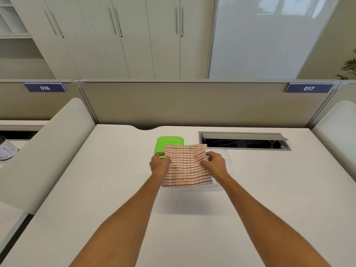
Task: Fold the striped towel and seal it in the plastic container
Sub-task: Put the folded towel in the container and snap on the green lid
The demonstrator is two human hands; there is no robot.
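The red-and-white striped towel (187, 166) is folded into a rough square and held above the white desk, casting a shadow below it. My left hand (159, 165) pinches its left edge and my right hand (214, 164) pinches its right edge. Behind the towel lies the green lid (169, 143), flat on the desk and partly hidden by the cloth. The clear plastic container (228, 157) sits to the right, mostly hidden behind the towel and my right hand; only its faint rim shows.
An open cable hatch (244, 143) is set into the desk at the back right. A beige partition (192, 105) closes the far edge. Curved white dividers stand at the left (44, 151) and right (339, 128) sides.
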